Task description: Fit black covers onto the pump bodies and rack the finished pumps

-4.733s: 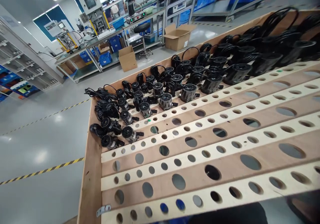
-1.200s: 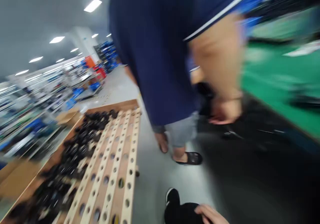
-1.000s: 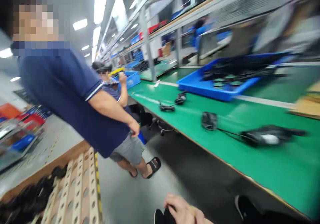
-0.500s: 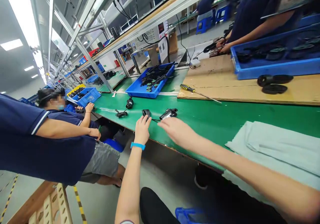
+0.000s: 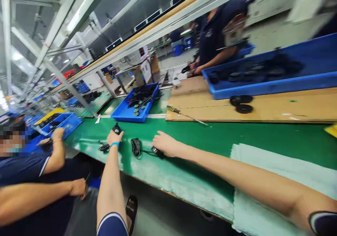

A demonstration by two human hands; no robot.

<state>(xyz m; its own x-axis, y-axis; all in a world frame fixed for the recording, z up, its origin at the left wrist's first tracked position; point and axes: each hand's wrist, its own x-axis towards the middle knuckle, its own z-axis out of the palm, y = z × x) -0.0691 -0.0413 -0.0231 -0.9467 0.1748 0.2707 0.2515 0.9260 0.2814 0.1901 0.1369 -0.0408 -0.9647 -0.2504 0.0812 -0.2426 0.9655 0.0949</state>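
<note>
My left hand (image 5: 114, 137), with a blue band at its wrist, is closed around a small black corded device (image 5: 116, 128) on the green bench. Just left of that hand lies its coiled black cable (image 5: 104, 147). My right hand (image 5: 167, 144) rests over a second black corded device (image 5: 157, 152), its fingers closed on it and covering most of it. A cable runs left from there to a tied black cable bundle (image 5: 136, 147), which lies between my hands.
Beyond my hands stands a blue tray (image 5: 143, 116) of black cables. A yellow-black screwdriver (image 5: 173, 109) lies by the cardboard (image 5: 184, 95). Round black parts (image 5: 244, 108) sit before a long blue bin (image 5: 263, 88). A pale cloth (image 5: 252, 158) lies right. Co-workers sit left and stand opposite.
My left hand has left the cable bundle and reached left to the other black device. My right hand has closed over the device near it. The view has shifted.
</note>
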